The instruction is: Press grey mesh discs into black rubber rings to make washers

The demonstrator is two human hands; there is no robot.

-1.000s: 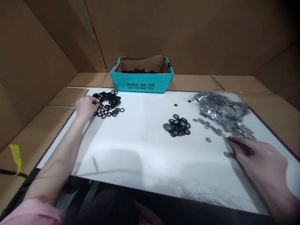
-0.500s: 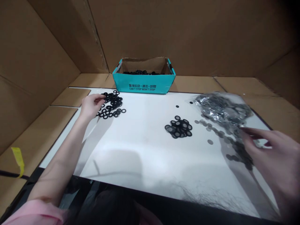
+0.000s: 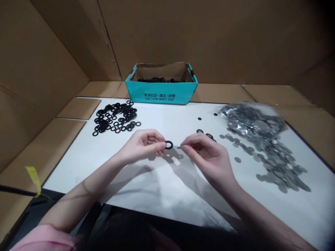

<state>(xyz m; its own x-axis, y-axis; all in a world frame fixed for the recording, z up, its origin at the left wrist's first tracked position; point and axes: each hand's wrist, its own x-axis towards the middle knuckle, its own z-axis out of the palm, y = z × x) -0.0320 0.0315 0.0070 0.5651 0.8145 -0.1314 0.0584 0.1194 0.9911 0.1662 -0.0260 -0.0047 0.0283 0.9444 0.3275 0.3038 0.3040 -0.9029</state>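
Observation:
Between thumb and fingers, my left hand [image 3: 145,145] pinches a black ring [image 3: 172,145] above the middle of the white table [image 3: 146,188]. Just to its right, my right hand [image 3: 209,153] is closed on a small grey disc [image 3: 179,147], seen nearly edge-on and apart from the ring. A pile of black rings [image 3: 117,116] lies at the left. Loose grey discs [image 3: 281,164] spread over the right side, beside a clear plastic bag [image 3: 251,118] full of them. Rings with grey centres [image 3: 208,136] are mostly hidden behind my right hand.
A turquoise cardboard box [image 3: 162,92] holding black rings stands at the back. Two small dark discs [image 3: 199,119] lie near the bag. Cardboard walls [image 3: 209,42] enclose the table. A yellow tag [image 3: 34,177] hangs on a dark rod at the left.
My left hand has moved right from the ring pile, now holding one ring. My right hand has come left from the discs beside the bag, with a disc between its fingertips.

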